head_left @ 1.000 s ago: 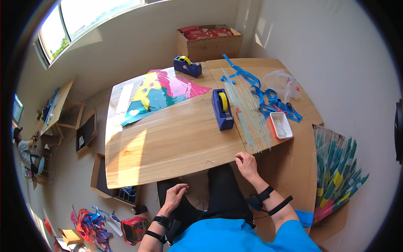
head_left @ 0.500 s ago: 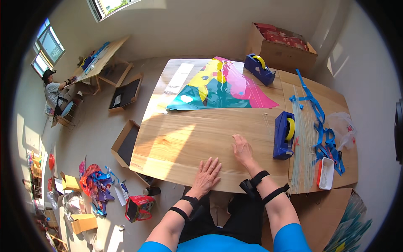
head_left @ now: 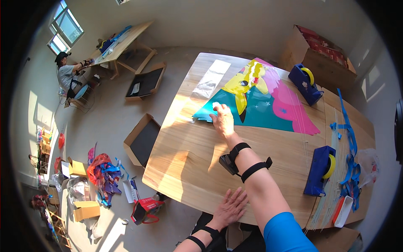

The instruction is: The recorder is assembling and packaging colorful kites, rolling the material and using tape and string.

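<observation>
A triangular, glossy kite sheet (head_left: 262, 113) lies flat on the wooden table, printed with a yellow cartoon figure on teal and pink. My right hand (head_left: 223, 120) is over its left corner with fingers apart and bent; whether the fingertips touch the sheet I cannot tell. Nothing shows in that hand. My left hand (head_left: 229, 208) rests palm down at the table's near edge, fingers stretched out. A strip of clear film (head_left: 213, 80) lies to the left of the sheet. Several thin pale rods (head_left: 303, 119) lie across the sheet's pink right part.
Two blue tape dispensers (head_left: 317, 171) with yellow rolls stand to the right on the table (head_left: 189, 155). Beyond are more thin rods, blue ribbon (head_left: 351, 168), a plastic bag (head_left: 368, 166) and a white tray (head_left: 344, 211). Open cartons (head_left: 134, 145) lie on the floor; a person (head_left: 69, 77) sits far left.
My right hand has reached forward and left from the bare tabletop to the sheet's left corner. My left hand stays flat near the table edge. The view has swung left.
</observation>
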Demonstrator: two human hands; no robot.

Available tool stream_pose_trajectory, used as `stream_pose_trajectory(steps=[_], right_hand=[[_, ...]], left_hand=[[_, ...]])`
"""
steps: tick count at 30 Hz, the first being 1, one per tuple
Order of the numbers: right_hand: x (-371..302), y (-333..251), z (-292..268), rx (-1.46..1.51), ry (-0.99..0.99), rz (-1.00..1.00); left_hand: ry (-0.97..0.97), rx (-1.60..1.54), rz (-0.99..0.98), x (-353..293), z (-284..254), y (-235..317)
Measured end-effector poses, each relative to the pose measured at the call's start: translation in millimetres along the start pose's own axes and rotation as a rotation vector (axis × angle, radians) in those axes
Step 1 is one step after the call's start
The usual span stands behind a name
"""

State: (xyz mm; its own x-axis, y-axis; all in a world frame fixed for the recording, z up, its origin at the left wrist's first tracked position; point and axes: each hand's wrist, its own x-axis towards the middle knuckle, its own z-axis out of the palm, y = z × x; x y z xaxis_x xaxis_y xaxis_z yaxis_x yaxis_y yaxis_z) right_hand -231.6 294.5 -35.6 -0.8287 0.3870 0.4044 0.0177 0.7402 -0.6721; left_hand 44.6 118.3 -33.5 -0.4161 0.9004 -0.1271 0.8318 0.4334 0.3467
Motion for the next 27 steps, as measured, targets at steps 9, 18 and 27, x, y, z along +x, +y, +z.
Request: stream_pose_trajectory(steps=[9, 18, 27], right_hand=[[12.4, -32.9, 49.6, -0.352, -0.169, 0.177], [17.5, -20.1, 34.9, 0.057, 0.109, 0.363], [21.4, -38.5, -38.0, 0.039, 0.432, 0.042]], left_hand=[[0.021, -0.073, -0.009, -3.1, 1.5, -5.0], [0.013, -0.114, 0.014, -3.2, 8.6, -7.4], [0.110, 0.038, 0.023, -1.5, 10.7, -0.6]])
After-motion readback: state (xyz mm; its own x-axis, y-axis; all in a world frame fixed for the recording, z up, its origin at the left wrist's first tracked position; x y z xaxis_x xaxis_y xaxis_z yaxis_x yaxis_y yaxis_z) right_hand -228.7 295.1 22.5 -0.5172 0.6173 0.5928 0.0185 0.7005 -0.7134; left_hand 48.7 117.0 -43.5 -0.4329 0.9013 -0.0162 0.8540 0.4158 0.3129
